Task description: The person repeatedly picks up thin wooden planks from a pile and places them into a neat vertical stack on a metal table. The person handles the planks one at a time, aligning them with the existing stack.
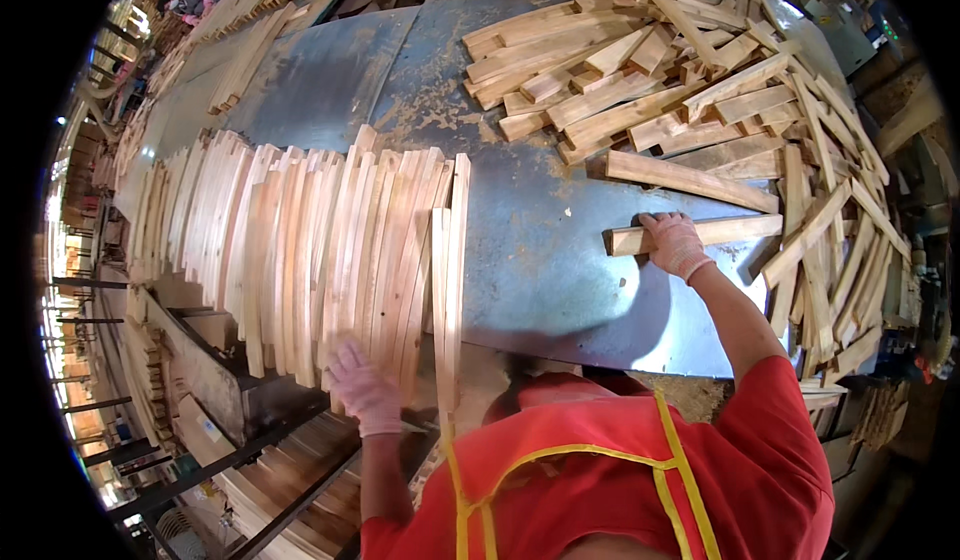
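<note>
Bluish metal table mid-frame, tan patches toward top, near edge bowed at lower centre. Gap runs between side-by-side row of pale slats, left of centre, and jumbled wood pile, upper right. Squared, straight wooden strip right of centre, right end near pile; gloved right hand on its left part, fingers curled over, gripping. Gloved left hand, blurred, at row's lower ends: fingers extended, loosely spread, contact can't tell.
</note>
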The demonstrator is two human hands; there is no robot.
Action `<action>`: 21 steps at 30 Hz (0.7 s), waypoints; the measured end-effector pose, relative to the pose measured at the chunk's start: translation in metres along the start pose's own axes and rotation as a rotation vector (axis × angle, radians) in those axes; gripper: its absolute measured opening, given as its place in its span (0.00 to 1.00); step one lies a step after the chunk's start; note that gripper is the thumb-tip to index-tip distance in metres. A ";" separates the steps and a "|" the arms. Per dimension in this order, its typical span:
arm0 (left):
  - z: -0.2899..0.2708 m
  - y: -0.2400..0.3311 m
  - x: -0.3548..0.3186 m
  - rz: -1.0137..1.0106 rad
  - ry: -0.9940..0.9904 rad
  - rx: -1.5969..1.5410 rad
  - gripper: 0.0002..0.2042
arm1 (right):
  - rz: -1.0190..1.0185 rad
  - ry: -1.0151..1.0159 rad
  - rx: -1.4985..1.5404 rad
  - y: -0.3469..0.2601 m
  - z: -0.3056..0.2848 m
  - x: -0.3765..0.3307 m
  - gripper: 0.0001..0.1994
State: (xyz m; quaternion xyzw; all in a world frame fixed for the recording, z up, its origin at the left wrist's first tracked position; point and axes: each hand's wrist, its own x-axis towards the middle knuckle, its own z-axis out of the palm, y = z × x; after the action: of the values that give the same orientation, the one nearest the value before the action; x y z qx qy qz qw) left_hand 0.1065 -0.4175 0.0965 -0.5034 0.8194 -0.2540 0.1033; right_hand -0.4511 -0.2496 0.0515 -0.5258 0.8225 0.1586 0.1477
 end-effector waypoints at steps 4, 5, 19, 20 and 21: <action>-0.031 0.094 -0.004 -0.020 -0.237 -0.629 0.47 | -0.174 -0.080 0.158 -0.016 -0.022 0.001 0.36; -0.032 0.122 -0.002 -0.103 -0.290 -0.548 0.45 | -0.244 -0.011 0.205 -0.020 -0.021 0.006 0.38; -0.007 0.147 0.098 0.006 -0.191 -0.215 0.36 | 0.079 0.081 1.261 -0.111 -0.016 0.088 0.31; -0.003 0.147 0.089 0.025 -0.087 -0.248 0.36 | 0.060 0.105 1.353 -0.118 -0.012 0.094 0.30; -0.008 0.147 0.079 0.051 0.021 -0.281 0.37 | 0.046 0.134 1.448 -0.125 -0.008 0.100 0.28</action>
State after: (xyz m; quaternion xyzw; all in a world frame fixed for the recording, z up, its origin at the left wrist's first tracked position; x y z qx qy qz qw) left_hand -0.0479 -0.4310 0.0335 -0.4891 0.8605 -0.1395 0.0295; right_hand -0.3777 -0.3842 0.0041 -0.2872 0.7395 -0.4551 0.4044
